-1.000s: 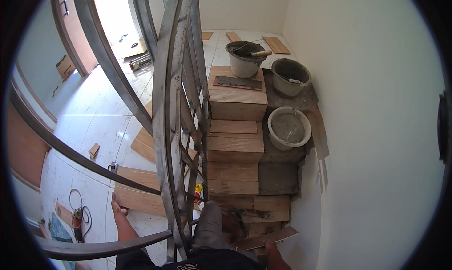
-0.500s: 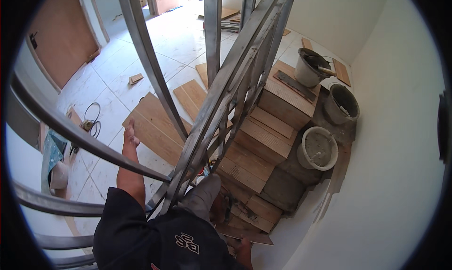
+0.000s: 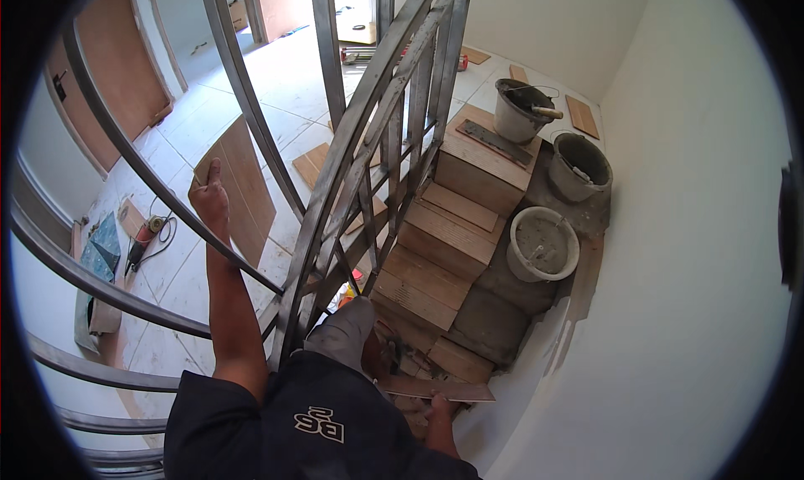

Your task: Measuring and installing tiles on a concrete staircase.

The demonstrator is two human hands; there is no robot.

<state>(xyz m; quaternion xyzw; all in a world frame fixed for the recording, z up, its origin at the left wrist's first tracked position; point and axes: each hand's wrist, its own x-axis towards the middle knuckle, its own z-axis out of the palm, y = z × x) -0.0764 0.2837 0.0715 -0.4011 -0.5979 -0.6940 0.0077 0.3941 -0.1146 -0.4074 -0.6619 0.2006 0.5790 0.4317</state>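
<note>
We grip a wide wood-look plank [image 3: 243,187] in our left hand [image 3: 210,198] beyond the railing [image 3: 368,95] and a narrow brown strip [image 3: 459,390] in our right hand [image 3: 440,405] above the lower steps [image 3: 461,360] — boards [image 3: 425,286] already cover the railing side, while grey surface [image 3: 492,322] by the wall [image 3: 703,254] seems uncovered.

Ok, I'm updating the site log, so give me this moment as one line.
left hand: gripping wide wood-look board | right hand: holding narrow board | nearby: metal railing, stairs, three buckets
</note>
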